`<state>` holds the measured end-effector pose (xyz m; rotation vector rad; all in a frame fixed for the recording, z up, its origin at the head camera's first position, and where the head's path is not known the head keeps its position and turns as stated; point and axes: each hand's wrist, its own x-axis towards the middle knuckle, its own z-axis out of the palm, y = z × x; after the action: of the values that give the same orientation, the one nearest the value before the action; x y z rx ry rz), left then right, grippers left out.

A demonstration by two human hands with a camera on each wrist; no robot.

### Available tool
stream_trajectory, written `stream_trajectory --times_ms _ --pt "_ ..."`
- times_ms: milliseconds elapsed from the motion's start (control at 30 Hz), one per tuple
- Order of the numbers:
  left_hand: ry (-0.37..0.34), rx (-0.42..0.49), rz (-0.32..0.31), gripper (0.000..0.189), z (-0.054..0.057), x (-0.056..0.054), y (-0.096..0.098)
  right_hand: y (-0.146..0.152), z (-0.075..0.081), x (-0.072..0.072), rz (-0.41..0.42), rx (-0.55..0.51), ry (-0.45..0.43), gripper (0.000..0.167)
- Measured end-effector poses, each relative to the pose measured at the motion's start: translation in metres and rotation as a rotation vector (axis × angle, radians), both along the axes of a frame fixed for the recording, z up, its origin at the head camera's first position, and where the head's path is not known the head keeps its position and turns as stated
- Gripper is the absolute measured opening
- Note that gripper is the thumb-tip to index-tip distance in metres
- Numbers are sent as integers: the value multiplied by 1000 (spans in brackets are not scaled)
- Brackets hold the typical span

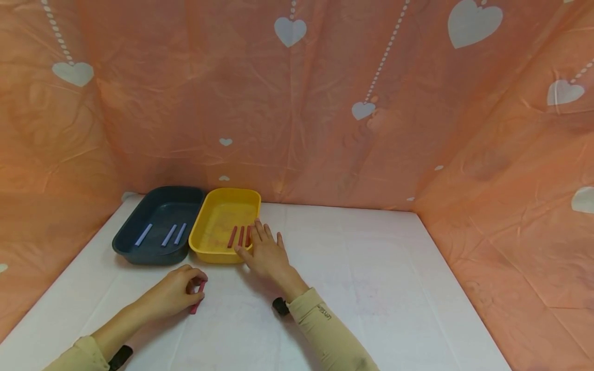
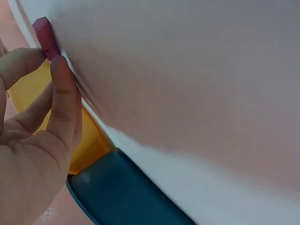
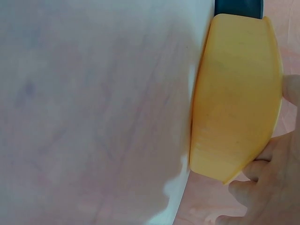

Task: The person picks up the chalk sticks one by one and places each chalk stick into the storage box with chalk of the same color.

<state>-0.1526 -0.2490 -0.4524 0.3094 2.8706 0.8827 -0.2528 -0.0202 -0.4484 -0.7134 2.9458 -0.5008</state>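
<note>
My left hand (image 1: 174, 291) pinches a short red stick (image 1: 194, 309) between thumb and fingertips, low over the white table in front of the trays. In the left wrist view the stick (image 2: 45, 36) pokes out past the fingertips. My right hand (image 1: 268, 258) is at the near right corner of the yellow tray (image 1: 227, 198), its fingers spread. The right wrist view shows its thumb and fingers at the rim of that tray (image 3: 236, 93). Inside the yellow tray lie three red sticks (image 1: 241, 236), the rightmost partly covered by the right hand's fingers.
A dark blue-green tray (image 1: 174, 195) stands against the yellow tray's left side, holding three pale lilac sticks (image 1: 169, 235). Both trays sit toward the back left of the white table (image 1: 366, 273). Orange cloth (image 1: 325, 154) with white hearts hangs behind and at both sides.
</note>
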Motion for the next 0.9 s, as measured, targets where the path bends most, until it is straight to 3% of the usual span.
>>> stream_trajectory --times_ms 267,633,900 --pt "-21 36 29 31 0 0 1 -1 2 1 0 4 4 79" --pt "38 147 -1 33 -2 5 3 0 3 2 -2 1 4 79" --pt "19 184 12 33 0 6 3 0 2 2 0 -5 -2 79"
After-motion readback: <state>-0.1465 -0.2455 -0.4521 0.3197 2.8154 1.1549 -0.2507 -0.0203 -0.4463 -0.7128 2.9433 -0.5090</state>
